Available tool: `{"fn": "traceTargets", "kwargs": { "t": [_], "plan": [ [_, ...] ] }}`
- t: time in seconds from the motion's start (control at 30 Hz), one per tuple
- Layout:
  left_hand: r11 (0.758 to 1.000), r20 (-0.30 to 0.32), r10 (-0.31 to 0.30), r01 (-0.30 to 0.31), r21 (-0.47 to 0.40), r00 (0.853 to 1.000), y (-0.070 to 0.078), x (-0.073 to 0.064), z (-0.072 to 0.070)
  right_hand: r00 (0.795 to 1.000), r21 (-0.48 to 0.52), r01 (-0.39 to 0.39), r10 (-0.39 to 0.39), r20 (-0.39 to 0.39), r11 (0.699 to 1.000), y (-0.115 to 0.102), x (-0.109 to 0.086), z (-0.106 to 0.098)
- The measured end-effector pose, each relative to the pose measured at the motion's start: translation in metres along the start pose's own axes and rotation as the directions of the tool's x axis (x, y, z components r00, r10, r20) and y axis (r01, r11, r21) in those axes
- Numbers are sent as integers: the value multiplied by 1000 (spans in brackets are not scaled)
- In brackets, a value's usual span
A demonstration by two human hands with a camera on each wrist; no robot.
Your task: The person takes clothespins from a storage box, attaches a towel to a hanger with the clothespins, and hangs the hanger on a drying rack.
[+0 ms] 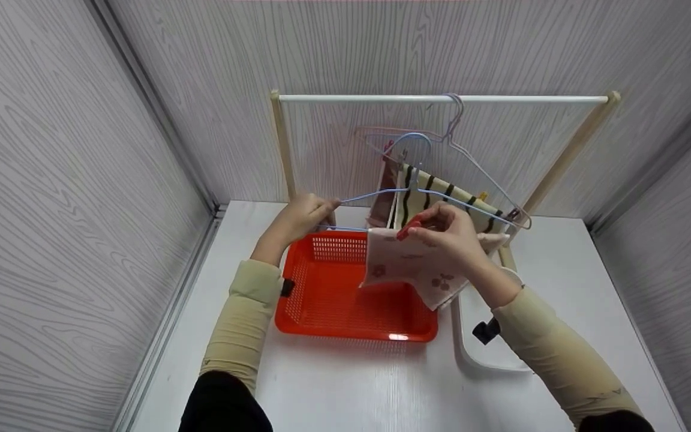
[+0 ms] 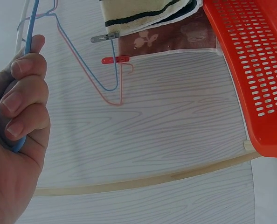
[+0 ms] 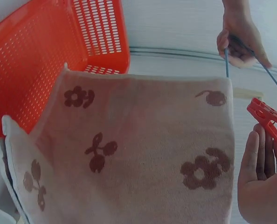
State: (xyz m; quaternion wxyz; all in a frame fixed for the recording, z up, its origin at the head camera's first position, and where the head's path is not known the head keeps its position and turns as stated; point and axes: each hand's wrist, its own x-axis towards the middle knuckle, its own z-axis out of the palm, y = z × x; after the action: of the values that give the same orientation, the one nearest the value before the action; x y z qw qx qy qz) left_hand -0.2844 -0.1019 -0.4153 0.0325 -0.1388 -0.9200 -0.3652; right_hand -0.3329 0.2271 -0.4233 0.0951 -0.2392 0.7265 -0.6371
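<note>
My left hand point(image 1: 306, 219) grips the left end of a blue wire hanger point(image 1: 375, 193); the left wrist view shows its fingers curled round the wire. Over the hanger's bottom bar hangs a pale pink towel point(image 3: 129, 126) with darker flower and cherry patterns. Between the thumb and fingers of my right hand point(image 1: 456, 240) is a red clothespin point(image 3: 265, 119), held near the towel's top edge. In the right wrist view the clothespin is apart from the towel. The towel's lower part hangs over a red plastic basket point(image 1: 351, 331).
Behind, a rack's white rail point(image 1: 357, 98) carries more hangers point(image 1: 489, 174) with a striped towel point(image 1: 438, 192) and a brown cloth point(image 2: 171, 39). A grey clothespin point(image 2: 105, 37) is clipped there. At the right stands a white tray point(image 1: 495, 357), partly hidden by my right arm.
</note>
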Motion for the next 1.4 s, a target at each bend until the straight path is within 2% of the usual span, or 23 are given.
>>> {"fn": "traceTargets", "kwargs": {
  "t": [0.1, 0.3, 0.47, 0.57, 0.67, 0.8, 1.0, 1.27, 1.4],
  "plan": [
    [1000, 0, -5, 5, 3, 1000, 0, 1, 1, 999, 17, 31, -32, 3, 999, 1, 3, 8],
    [1000, 0, 1, -1, 7, 1000, -2, 1, 4, 995, -32, 99, -99, -3, 995, 2, 10, 19],
    [1000, -5, 4, -4, 3, 1000, -2, 0, 4, 984, -42, 175, -175, 22, 984, 4, 18, 25],
    [1000, -8, 4, -4, 0, 1000, -1, 0, 5, 965, -62, 260, -257, 56, 964, 6, 22, 28],
    [1000, -6, 5, -5, -4, 1000, 0, 0, 6, 935, -96, 350, -341, 96, 932, 8, 25, 31],
    [1000, -1, 9, -9, -4, 1000, -1, -1, 7, 905, -139, 421, -404, 131, 897, 10, 28, 35],
    [1000, -12, 5, -5, 2, 1000, -1, -2, 6, 903, -159, 419, -391, 178, 894, 9, 33, 42],
    [1000, -5, -16, 17, 14, 1000, -1, -3, 7, 923, -240, 366, -318, 218, 899, 11, 35, 48],
    [1000, -9, -16, 17, 21, 1000, -2, -3, 8, 927, -240, 348, -296, 230, 906, 12, 35, 49]
  ]
}}
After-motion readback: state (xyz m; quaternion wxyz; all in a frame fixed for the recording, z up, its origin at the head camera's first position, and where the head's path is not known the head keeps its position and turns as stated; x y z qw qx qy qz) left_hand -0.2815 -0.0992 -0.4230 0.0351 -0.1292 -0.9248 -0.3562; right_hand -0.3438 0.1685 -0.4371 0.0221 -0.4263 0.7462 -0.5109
